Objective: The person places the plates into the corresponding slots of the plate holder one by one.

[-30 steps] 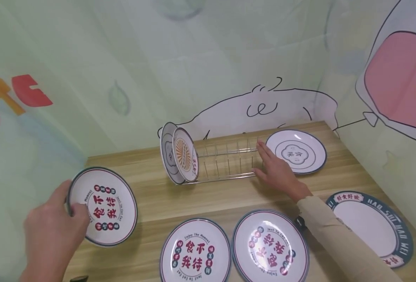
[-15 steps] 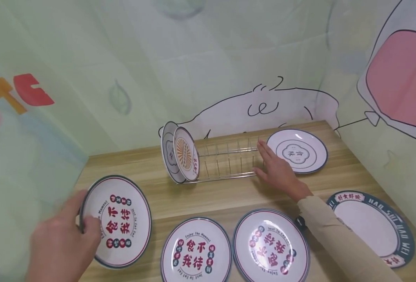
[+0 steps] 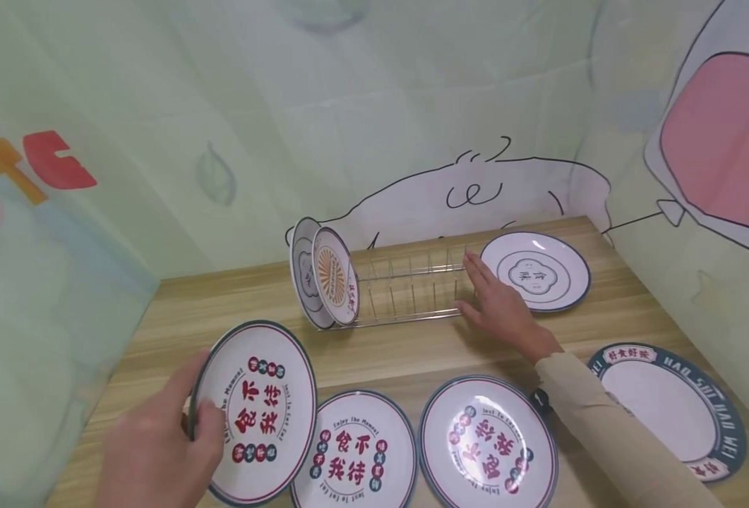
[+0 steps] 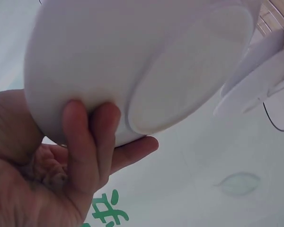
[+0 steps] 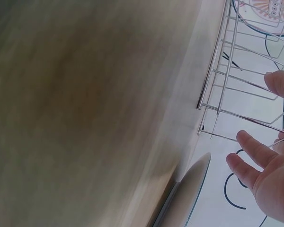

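The left hand (image 3: 161,437) rises from the bottom edge of the head view, slightly blurred, in a pinching grip: its thumb (image 3: 209,427) lies in front, its fingers (image 4: 78,137) behind. Seen from the left wrist, two of them stand side by side, gently bent — a third reaches out lower and straighter. The right arm stretches forward from the lower right, its sleeve (image 3: 609,434) (beige, a little rumpled near the cuff) leaving the wrist (image 3: 542,346) bare. The right hand (image 3: 498,300) points forward and leftward, fingers extended — thumb held apart from them.
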`<action>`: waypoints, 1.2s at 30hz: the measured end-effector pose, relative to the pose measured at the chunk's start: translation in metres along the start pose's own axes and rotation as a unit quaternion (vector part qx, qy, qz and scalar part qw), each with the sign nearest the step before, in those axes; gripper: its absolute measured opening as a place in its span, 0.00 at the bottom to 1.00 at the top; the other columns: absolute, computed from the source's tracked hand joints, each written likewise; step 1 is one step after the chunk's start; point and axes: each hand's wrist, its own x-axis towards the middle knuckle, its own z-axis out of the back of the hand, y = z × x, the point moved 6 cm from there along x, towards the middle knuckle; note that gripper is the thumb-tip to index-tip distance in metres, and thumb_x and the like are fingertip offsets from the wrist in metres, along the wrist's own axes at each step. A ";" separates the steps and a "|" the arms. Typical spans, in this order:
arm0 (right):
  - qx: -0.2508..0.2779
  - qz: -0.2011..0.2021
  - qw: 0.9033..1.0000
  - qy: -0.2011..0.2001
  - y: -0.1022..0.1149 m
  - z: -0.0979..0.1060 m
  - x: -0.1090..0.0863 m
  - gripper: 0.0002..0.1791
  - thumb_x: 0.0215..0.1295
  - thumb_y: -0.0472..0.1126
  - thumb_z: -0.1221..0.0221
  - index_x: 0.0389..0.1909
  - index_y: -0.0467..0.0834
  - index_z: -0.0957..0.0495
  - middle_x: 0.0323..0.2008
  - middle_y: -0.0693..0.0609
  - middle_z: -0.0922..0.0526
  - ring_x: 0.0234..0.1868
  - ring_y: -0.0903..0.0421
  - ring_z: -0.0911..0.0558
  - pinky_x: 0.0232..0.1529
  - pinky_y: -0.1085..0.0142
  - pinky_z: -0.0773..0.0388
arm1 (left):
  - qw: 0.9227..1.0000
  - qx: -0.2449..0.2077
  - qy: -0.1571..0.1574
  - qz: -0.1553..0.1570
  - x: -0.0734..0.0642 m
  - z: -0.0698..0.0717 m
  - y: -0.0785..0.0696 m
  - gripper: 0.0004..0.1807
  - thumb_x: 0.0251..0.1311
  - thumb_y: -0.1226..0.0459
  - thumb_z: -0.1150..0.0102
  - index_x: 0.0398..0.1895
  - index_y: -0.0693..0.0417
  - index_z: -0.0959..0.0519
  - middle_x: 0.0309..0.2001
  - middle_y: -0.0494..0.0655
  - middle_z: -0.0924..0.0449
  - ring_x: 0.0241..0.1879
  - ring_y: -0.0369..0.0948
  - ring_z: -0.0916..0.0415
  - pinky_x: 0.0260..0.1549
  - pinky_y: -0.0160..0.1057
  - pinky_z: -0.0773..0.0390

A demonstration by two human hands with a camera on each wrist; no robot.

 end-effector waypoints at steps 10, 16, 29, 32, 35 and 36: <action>0.004 -0.005 1.000 -0.001 -0.006 0.000 -0.002 0.46 0.67 0.51 0.38 0.77 0.36 0.49 0.79 0.40 0.47 0.27 0.47 0.20 0.24 0.59 0.24 | 0.995 -0.059 0.018 -0.072 0.007 -0.022 -0.037 0.29 0.48 0.76 0.38 0.58 0.65 0.22 0.34 0.65 0.13 0.21 0.42 0.22 0.14 0.37 0.26; 0.004 -0.005 1.000 0.001 -0.007 0.000 -0.003 0.47 0.67 0.52 0.38 0.77 0.36 0.50 0.79 0.40 0.47 0.32 0.44 0.18 0.28 0.56 0.21 | 0.989 -0.102 0.022 -0.106 0.014 -0.035 -0.052 0.27 0.50 0.78 0.41 0.58 0.67 0.22 0.40 0.67 0.13 0.29 0.52 0.13 0.19 0.41 0.17; 0.009 0.002 1.000 -0.002 -0.006 0.000 -0.002 0.46 0.67 0.51 0.38 0.77 0.35 0.49 0.79 0.39 0.48 0.38 0.42 0.16 0.34 0.53 0.18 | 0.985 -0.094 0.092 -0.113 0.042 -0.071 -0.076 0.28 0.55 0.76 0.42 0.64 0.67 0.27 0.34 0.63 0.13 0.15 0.39 0.25 0.09 0.27 0.32; 0.010 0.004 1.000 -0.003 -0.005 0.001 -0.001 0.46 0.67 0.50 0.38 0.77 0.35 0.48 0.78 0.39 0.47 0.38 0.41 0.16 0.34 0.53 0.18 | 0.985 -0.083 0.092 -0.118 0.049 -0.077 -0.081 0.29 0.55 0.77 0.42 0.64 0.67 0.27 0.28 0.60 0.15 0.11 0.35 0.35 0.08 0.27 0.38; 0.012 0.006 1.000 -0.003 -0.003 0.001 0.000 0.46 0.67 0.50 0.38 0.77 0.35 0.48 0.79 0.40 0.47 0.42 0.40 0.16 0.35 0.52 0.18 | 0.986 -0.076 0.085 -0.119 0.056 -0.081 -0.082 0.30 0.54 0.78 0.43 0.64 0.68 0.27 0.22 0.57 0.19 0.09 0.35 0.40 0.07 0.29 0.40; 0.012 0.006 1.000 -0.002 -0.003 0.001 0.000 0.46 0.67 0.51 0.38 0.77 0.36 0.48 0.79 0.40 0.47 0.44 0.40 0.16 0.36 0.52 0.18 | 0.987 -0.072 0.083 -0.118 0.058 -0.083 -0.082 0.30 0.54 0.78 0.43 0.64 0.68 0.27 0.19 0.55 0.21 0.09 0.35 0.41 0.07 0.29 0.41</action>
